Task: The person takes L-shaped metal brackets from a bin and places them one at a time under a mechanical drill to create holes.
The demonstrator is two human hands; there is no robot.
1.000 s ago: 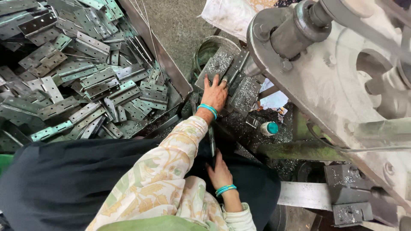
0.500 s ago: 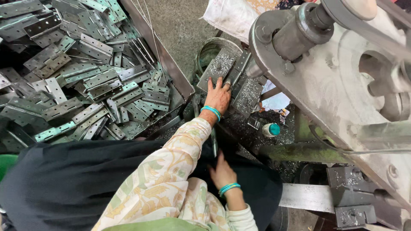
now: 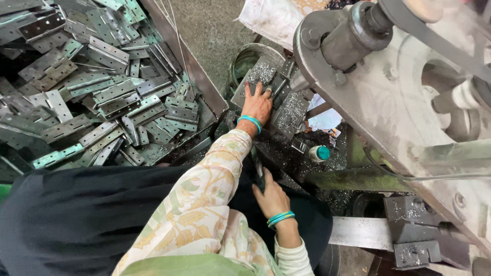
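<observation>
My left hand lies flat, fingers spread, on a grey metal work plate strewn with shavings, its fingertips close to the machine's spindle nose. A patterned sleeve and a teal bangle cover that arm. Close to my lap, my right hand, also with teal bangles, curls round a thin dark lever. A large grey machine body with a thick shaft looms over the plate on the right.
An open metal bin on the left is heaped with several grey hinge plates. A small teal-capped bottle lies among shavings. A round can stands behind the plate. Black cloth covers my lap.
My left hand has slid a little farther up the work plate toward the spindle. My right hand has stayed on the lever.
</observation>
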